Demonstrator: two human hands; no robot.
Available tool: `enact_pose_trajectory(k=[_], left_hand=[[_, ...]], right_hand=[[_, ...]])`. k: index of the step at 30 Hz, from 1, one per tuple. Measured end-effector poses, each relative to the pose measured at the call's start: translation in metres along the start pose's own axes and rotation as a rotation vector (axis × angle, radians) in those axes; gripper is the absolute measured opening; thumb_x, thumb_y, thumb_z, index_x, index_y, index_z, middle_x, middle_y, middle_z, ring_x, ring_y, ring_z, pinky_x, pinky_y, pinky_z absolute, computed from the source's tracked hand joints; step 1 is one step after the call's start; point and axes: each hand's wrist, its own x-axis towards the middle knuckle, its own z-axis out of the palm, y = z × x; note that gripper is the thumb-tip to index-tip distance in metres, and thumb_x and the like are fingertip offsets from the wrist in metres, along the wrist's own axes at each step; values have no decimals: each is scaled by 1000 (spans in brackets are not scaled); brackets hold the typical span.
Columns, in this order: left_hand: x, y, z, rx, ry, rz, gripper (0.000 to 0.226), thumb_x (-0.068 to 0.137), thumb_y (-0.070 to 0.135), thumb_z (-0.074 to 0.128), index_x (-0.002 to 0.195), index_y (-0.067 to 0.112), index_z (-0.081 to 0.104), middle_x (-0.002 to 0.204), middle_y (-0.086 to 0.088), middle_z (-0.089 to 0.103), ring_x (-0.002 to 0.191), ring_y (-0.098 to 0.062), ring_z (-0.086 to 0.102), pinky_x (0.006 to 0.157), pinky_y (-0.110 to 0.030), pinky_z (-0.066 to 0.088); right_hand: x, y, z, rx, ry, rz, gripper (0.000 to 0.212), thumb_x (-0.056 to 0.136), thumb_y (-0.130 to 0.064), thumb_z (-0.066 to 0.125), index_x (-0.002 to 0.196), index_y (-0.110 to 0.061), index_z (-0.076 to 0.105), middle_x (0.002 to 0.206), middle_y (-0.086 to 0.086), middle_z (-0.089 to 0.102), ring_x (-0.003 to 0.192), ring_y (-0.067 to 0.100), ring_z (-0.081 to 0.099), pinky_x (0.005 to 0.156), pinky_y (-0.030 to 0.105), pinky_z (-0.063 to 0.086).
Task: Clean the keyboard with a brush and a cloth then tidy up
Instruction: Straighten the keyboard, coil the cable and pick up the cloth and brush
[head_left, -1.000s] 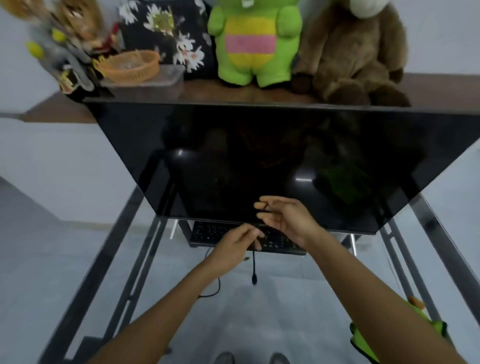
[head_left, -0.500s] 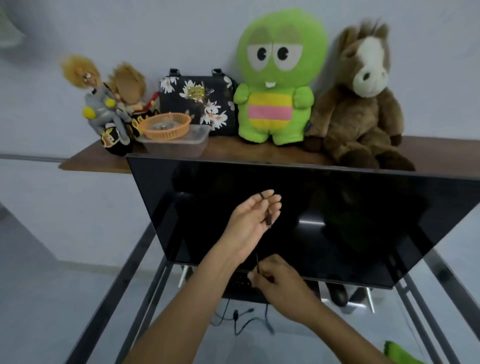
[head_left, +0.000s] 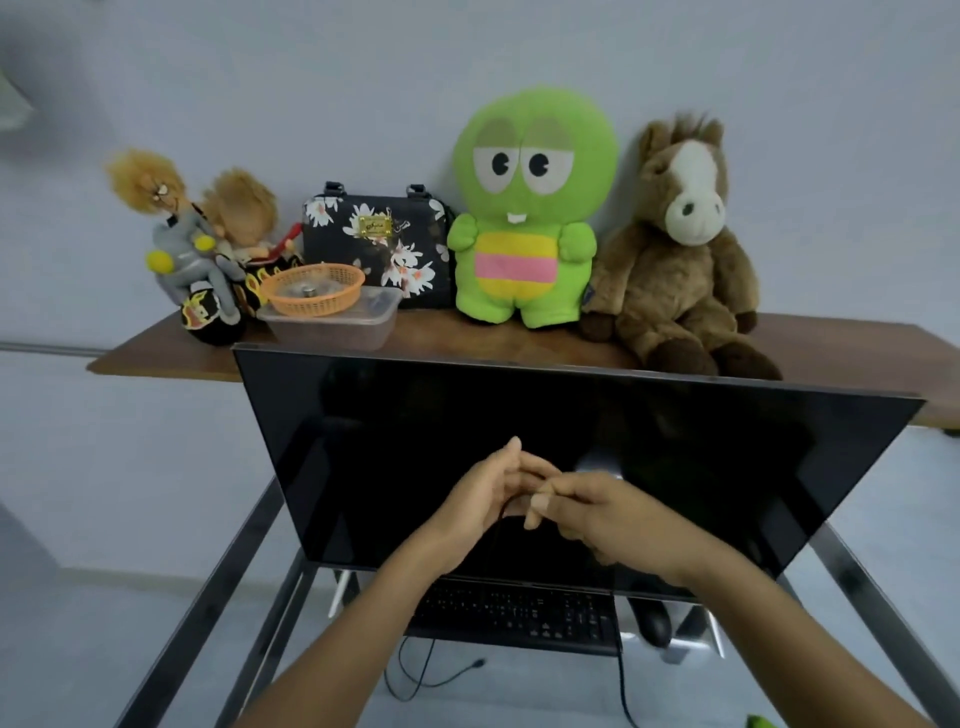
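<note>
Black keyboard (head_left: 514, 613) — lies below the lower edge of the dark monitor (head_left: 571, 457), on a lower level of the metal-framed table (head_left: 234, 582); now seen in full width, where half a second ago only a corner showed.
Left hand (head_left: 483, 499) and right hand (head_left: 608, 512) — meet in front of the monitor, fingers interlocking around a thin black cord (head_left: 500, 514); left fingers curled on it, right fingers pinched together at its tip. Earlier the left hand was raised above the right; both now sit level.
Wooden shelf (head_left: 467, 343) above the monitor — green plush (head_left: 524, 218), brown horse plush (head_left: 675, 249), floral bag (head_left: 376, 239), orange basket (head_left: 311, 288) on a clear tub (head_left: 332, 325), dolls (head_left: 202, 244).
Loose cable (head_left: 431, 675) — on the floor below the keyboard.
</note>
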Motion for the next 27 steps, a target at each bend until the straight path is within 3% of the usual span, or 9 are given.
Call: enact_pose_trajectory(k=[3,7,11,13,16,19,22,24,27], left_hand=[[-13,0,5,140,-64,-21,53,98,51,31,80,11,61,56,-5,51,50,-16,49,66,-28,49],[-28,-5,-9,162,7,-55,44,97,48,38,69,17,49,52,6,29,46,-9,29,63,-25,42],[-39,8,-8,-468,-48,-151,38,99,34,43,68,16,54,51,6,28,43,-6,24,53,-20,38],[-35,26,-1,-762,-131,-62,29,98,26,46,77,14,60,54,7,34,45,-5,29,52,-19,36],[-9,57,15,-845,-25,158,22,95,20,45,94,9,64,60,6,42,50,-5,36,52,-17,36],[22,73,27,-509,178,360,22,101,11,38,95,7,59,68,3,54,63,-9,49,62,-19,46],[36,59,14,322,294,528,21,102,12,41,89,11,57,75,1,65,69,-10,62,70,-25,54],[32,47,-1,782,235,506,19,101,18,42,89,15,56,73,1,66,66,-9,64,69,-31,55],[15,33,-14,855,94,299,23,102,25,41,88,18,58,58,2,60,48,-10,55,53,-30,48]], right_hand=[[6,1,-20,62,257,-72,28,101,-20,47,81,-11,65,49,-13,45,41,-1,37,40,12,28],[4,12,-59,201,553,-26,29,99,-27,49,81,-14,67,48,-12,35,40,4,27,38,18,20],[8,34,-68,129,673,16,30,99,-31,50,80,-17,69,43,-15,41,36,0,36,38,12,26],[16,48,-55,121,651,35,30,99,-28,49,79,-18,69,43,-13,42,35,-1,37,36,10,26],[27,55,-20,65,506,69,34,100,-31,47,77,-18,69,47,-11,41,37,2,33,36,15,24],[25,39,19,17,294,-13,30,99,-34,47,87,-19,70,47,-11,47,43,3,40,45,15,31],[15,16,24,-103,116,-99,20,95,-37,56,109,-26,66,79,-13,68,67,3,62,63,16,47],[11,7,2,-254,170,-120,17,93,-30,60,107,-28,69,85,-16,70,76,-1,63,73,18,49],[3,2,-42,-364,284,-120,10,90,-27,65,90,-29,75,80,-21,71,80,-6,64,79,22,50]])
